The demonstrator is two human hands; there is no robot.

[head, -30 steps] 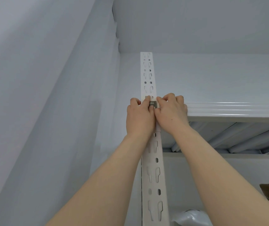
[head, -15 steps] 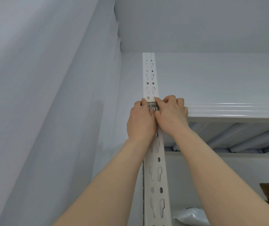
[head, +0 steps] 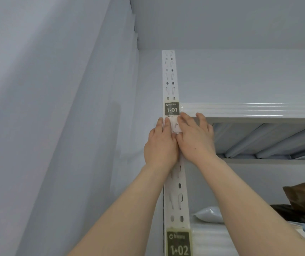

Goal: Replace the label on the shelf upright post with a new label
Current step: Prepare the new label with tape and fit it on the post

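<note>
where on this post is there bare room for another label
Crowded just under the 1-01 label, where the left hand and right hand press. Bare post runs from its top down to that label, and from below the hands to the 1-02 label.

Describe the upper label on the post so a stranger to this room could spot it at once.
Find the white slotted upright post in the middle of the view. Where the front edge of the top shelf meets it, just above the left hand and right hand, sits a small dark label. It reads 1-01; the only other label, lower on the post, reads 1-02.
</note>
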